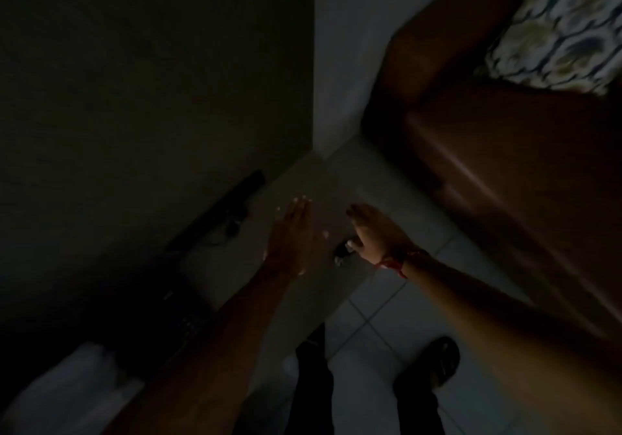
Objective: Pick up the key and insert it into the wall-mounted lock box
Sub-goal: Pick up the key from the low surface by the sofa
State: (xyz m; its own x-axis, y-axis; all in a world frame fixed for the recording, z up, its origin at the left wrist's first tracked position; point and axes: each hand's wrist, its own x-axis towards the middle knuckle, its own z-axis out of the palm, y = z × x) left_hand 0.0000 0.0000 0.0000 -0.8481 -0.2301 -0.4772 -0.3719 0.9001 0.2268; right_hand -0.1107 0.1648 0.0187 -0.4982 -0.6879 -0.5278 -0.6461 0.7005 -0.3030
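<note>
Two hands over dim floor, left hand (292, 236) flat, grip apart, right hand (373, 232) grip pinching one dark key (344, 253).

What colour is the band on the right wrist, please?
Red; the wristband shows in the head view.

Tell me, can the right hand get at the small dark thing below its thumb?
Probably yes. The right hand is right beside the small dark thing, its thumb seemingly touching it, and nothing lies between. Dim light hides whether it is the key.
</note>
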